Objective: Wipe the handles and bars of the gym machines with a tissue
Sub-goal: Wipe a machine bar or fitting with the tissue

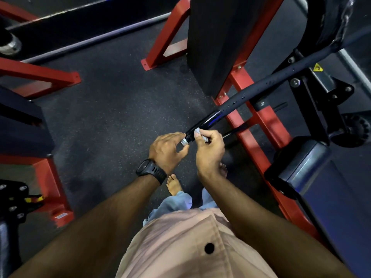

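Two hands meet at the near end of one machine's bar, and the likeliest trouble from here is a patchy wipe. Furthest left, the left hand (pixel 166 149) has its fingers loosely bent about the silver end cap (pixel 183 141), thumb below it; whether it grips the cap or only touches it I cannot tell; if it merely rests there, the bar (pixel 241 101) could swing or turn under the rubbing and the stroke would skid. Just right of the cap, the tissue (pixel 197 131) is a small pale wad pressed on top of the bar; so little of it shows that it could tear, shed bits or slip out of the pinch, leaving bare fingertips to do the wiping. The right hand (pixel 209 150) holds it, fingers and thumb curled over the wad, touching the bar's end. Farther right the bar climbs away toward the machine, its black surface dotted with droplets or specks; that long stretch looks unwiped, and one small tissue may well be spent before it gets there. Below the bar runs the red frame (pixel 259 119); a bare foot (pixel 223 169) stands near it on the floor, so a step along the bar risks a stubbed toe.
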